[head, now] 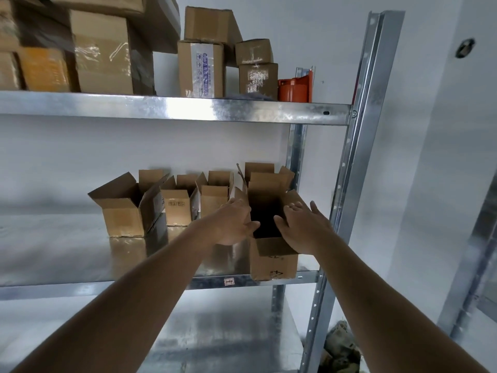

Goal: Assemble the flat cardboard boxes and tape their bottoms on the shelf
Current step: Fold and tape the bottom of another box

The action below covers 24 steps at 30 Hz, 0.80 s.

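Observation:
An open-topped cardboard box (274,261) stands upright at the front right of the middle metal shelf (80,254). My left hand (232,224) lies against the box's left side, thumb at the rim of the opening. My right hand (304,227) rests with straight fingers on its right flap. Behind and to the left, several more assembled boxes stand in a row with flaps up: a large one (126,214), a smaller one (178,208), another (215,196) and one at the back right (265,173).
The upper shelf (172,107) carries taped boxes (200,68) and an orange tape dispenser (295,87). A steel upright (357,146) borders the shelf on the right, with a white wall behind. Crumpled material (341,345) lies on the floor at lower right.

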Each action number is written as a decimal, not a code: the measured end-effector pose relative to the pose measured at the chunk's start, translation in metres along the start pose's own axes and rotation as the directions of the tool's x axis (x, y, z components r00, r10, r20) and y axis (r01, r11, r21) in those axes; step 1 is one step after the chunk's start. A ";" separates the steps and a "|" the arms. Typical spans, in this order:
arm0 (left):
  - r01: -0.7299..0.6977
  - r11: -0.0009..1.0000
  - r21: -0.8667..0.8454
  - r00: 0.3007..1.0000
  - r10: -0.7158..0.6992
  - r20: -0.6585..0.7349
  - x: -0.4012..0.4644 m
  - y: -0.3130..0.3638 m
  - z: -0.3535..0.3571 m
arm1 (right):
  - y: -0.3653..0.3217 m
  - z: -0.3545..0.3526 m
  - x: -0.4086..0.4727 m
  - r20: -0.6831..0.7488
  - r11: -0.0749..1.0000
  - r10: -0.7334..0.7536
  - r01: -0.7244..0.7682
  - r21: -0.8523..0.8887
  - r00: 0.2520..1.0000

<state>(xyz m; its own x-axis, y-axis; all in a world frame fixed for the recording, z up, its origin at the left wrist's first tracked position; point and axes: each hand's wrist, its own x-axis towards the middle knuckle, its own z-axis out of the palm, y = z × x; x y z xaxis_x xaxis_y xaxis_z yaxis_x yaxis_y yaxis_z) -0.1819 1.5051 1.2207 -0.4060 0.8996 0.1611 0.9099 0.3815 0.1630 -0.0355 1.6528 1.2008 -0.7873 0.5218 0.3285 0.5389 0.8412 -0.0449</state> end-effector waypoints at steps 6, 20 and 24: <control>-0.030 0.999 0.014 0.996 0.031 -0.082 -0.024 -0.018 -0.023 | -0.039 -0.027 0.001 -0.145 0.984 -0.137 0.151 0.093 0.980; 0.253 0.959 0.129 0.945 -0.216 -0.247 -0.204 -0.167 -0.084 | -0.262 -0.028 -0.005 -0.151 0.850 -0.460 0.483 0.208 0.875; 0.333 0.927 0.174 0.924 -0.284 -0.257 -0.269 -0.236 -0.099 | -0.360 -0.016 -0.010 -0.149 0.802 -0.500 0.521 0.290 0.853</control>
<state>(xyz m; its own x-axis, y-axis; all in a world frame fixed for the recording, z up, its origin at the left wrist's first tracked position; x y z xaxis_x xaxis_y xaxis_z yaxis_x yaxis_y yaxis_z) -0.2959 1.1522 1.2350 -0.6552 0.6680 0.3529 0.7227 0.6902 0.0352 -0.2167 1.3428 1.2288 -0.8963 0.0033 0.4435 -0.0650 0.9882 -0.1386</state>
